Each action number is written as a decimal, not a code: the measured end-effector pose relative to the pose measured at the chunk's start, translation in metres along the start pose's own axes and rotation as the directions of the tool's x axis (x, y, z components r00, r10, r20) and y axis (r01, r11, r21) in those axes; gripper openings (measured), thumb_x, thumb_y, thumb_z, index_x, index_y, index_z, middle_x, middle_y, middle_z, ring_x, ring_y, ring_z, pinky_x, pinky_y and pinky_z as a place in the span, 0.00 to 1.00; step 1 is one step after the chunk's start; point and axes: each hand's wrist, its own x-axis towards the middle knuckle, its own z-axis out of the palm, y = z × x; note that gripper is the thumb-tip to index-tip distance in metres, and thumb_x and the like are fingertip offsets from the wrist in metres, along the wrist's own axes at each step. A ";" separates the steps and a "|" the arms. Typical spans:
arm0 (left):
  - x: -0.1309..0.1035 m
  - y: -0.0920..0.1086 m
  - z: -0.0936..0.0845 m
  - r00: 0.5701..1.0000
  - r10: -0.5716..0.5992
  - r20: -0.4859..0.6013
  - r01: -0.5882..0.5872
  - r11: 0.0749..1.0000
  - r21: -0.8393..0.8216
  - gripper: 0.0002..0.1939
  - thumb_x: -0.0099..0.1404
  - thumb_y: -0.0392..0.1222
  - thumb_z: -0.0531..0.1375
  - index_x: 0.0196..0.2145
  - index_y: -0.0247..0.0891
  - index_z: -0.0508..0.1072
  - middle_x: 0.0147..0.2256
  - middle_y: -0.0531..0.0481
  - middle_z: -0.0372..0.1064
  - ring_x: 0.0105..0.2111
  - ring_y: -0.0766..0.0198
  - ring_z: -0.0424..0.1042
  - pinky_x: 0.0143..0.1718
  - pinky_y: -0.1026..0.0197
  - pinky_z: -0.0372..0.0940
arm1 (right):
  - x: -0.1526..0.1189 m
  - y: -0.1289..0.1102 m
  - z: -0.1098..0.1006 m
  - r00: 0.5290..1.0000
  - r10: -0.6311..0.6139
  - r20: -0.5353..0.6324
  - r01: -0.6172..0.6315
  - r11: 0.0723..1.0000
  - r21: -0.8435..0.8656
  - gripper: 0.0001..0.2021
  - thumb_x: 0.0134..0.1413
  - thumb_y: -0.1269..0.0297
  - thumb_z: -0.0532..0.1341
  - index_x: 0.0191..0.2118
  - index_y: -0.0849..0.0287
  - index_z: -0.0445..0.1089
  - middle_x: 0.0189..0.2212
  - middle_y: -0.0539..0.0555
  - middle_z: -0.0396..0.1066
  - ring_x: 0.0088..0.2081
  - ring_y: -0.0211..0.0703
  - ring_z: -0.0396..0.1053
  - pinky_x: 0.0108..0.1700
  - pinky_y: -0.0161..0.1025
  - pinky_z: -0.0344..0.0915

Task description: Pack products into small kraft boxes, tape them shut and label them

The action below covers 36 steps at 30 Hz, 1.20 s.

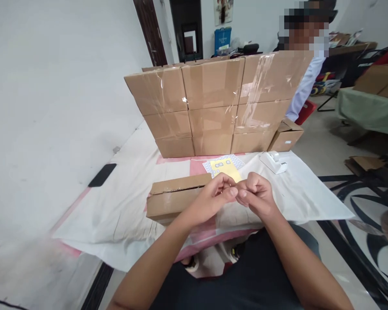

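Observation:
My left hand (217, 193) and my right hand (256, 193) meet above the front of the table, fingertips pinched together. Whatever lies between the fingers, if anything, is too small to make out. A closed cardboard box (171, 202) lies at my left hand, partly hidden by that wrist. Just beyond the hands is a yellow sheet (228, 168) with small printed shapes, on top of a blue-and-white patterned sheet (236, 161). Off to the right of them sits a white tape dispenser (276, 163).
Stacked cardboard boxes (213, 107) bound with clear tape form a wall at the back of the cloth-covered table (126, 219). Another box (286, 134) stands at its right end. A dark phone-like slab (102, 175) lies by the left edge. Behind the boxes is another person (305, 86).

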 end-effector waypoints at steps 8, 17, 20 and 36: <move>-0.019 -0.005 -0.003 0.998 0.037 -0.049 -0.032 0.995 0.096 0.26 0.66 0.63 0.61 0.23 0.40 0.62 0.25 0.54 0.56 0.30 0.64 0.56 0.34 0.58 0.53 | -0.001 -0.010 0.000 0.993 0.088 0.078 -0.082 0.994 -0.079 0.25 0.61 0.59 0.68 0.26 0.54 0.48 0.19 0.42 0.50 0.21 0.32 0.47 0.25 0.35 0.51; -0.083 -0.017 -0.002 0.898 0.111 -0.427 0.071 0.919 0.388 0.21 0.71 0.49 0.58 0.23 0.40 0.60 0.23 0.57 0.51 0.25 0.67 0.53 0.30 0.58 0.50 | 0.023 -0.024 0.019 0.857 0.386 0.342 -0.147 0.819 -0.555 0.07 0.66 0.66 0.60 0.42 0.53 0.58 0.21 0.40 0.56 0.23 0.35 0.49 0.28 0.33 0.49; -0.100 -0.036 -0.002 0.792 0.124 -0.597 0.119 0.929 0.351 0.22 0.72 0.53 0.57 0.24 0.41 0.59 0.23 0.57 0.49 0.25 0.66 0.53 0.30 0.58 0.50 | 0.052 -0.026 0.042 0.761 0.456 0.462 -0.013 0.722 -0.691 0.06 0.63 0.69 0.59 0.42 0.54 0.61 0.21 0.41 0.60 0.24 0.36 0.54 0.30 0.34 0.50; -0.134 -0.057 -0.089 0.620 0.662 -0.420 0.272 0.321 0.907 0.17 0.72 0.45 0.59 0.56 0.40 0.74 0.55 0.40 0.76 0.58 0.46 0.69 0.58 0.44 0.57 | 0.144 -0.020 0.142 0.350 0.730 0.587 0.213 0.548 -0.809 0.04 0.58 0.73 0.55 0.34 0.59 0.66 0.28 0.49 0.67 0.29 0.37 0.60 0.33 0.35 0.52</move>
